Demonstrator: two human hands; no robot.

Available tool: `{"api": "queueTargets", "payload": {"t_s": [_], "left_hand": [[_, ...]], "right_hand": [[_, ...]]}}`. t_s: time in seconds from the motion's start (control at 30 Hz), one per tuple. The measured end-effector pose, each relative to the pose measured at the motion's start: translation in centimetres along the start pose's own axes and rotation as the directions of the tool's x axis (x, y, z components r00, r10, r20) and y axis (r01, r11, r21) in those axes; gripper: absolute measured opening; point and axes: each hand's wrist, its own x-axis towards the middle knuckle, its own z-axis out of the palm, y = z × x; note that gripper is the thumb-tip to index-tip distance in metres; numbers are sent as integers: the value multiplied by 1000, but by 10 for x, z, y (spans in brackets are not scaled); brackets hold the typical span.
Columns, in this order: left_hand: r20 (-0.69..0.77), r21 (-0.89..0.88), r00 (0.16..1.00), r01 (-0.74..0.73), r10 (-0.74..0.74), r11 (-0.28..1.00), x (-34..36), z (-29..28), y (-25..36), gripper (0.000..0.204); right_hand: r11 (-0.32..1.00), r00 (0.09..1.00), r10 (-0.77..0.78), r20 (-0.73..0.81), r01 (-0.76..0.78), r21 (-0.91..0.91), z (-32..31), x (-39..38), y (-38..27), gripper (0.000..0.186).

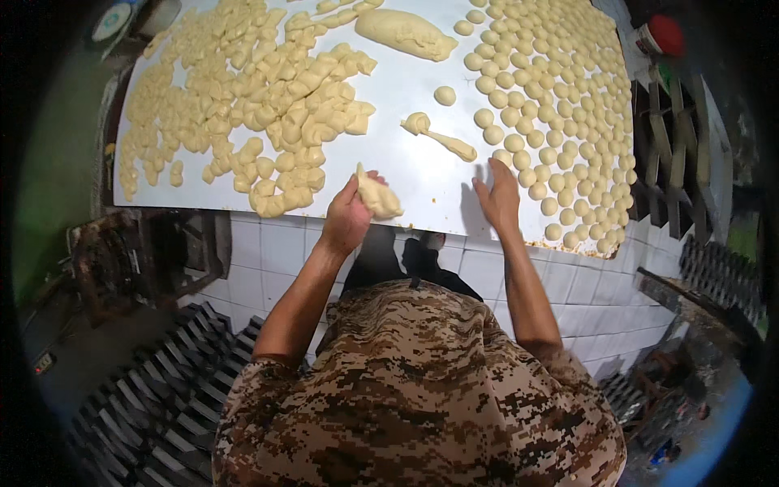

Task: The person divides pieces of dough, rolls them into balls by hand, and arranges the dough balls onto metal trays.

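Tbl [414, 177] – dough [268, 104] L, balls [569, 128] R

Dough [380, 198] pale yellow; table [406, 77] white; shirt [414, 365] brown-and-tan pixel camouflage; shadowed trousers [376, 258] probably black.

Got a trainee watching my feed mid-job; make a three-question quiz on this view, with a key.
1. Where on the white table does the large dough lump lie? A: along the near edge. B: toward the far side. C: in the near right corner.
2. True or false: the round dough balls are massed on the table's left side.
3. Which hand holds a dough piece?

Key: 1, B. 2, False; they are massed on the right. 3, The left hand.
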Motion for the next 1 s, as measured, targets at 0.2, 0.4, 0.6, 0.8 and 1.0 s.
{"api": "queueTargets", "payload": {"t_s": [0.2,0.4,0.6,0.8,1.0], "left_hand": [[154,90,988,10,-24,996,34,40,-16,50],[399,751,916,-301,-40,588,29,101,39,53],[525,812,827,-414,-203,412,50,113,73,39],[397,755,896,-194,-201,627,58,67,105,29],[513,836,851,-525,-115,-158,47,-64,32,43]], "right_hand": [[684,974,-115,197,-66,727,1,-20,-117,83],[795,921,66,384,-282,538,-90,20,-132,45],[767,955,-79,284,-124,629,-147,24,-125,32],[586,979,68,193,-196,786,-236,2,-81,24],[234,947,298,122,-196,952,-68,-67,-15,38]]}}
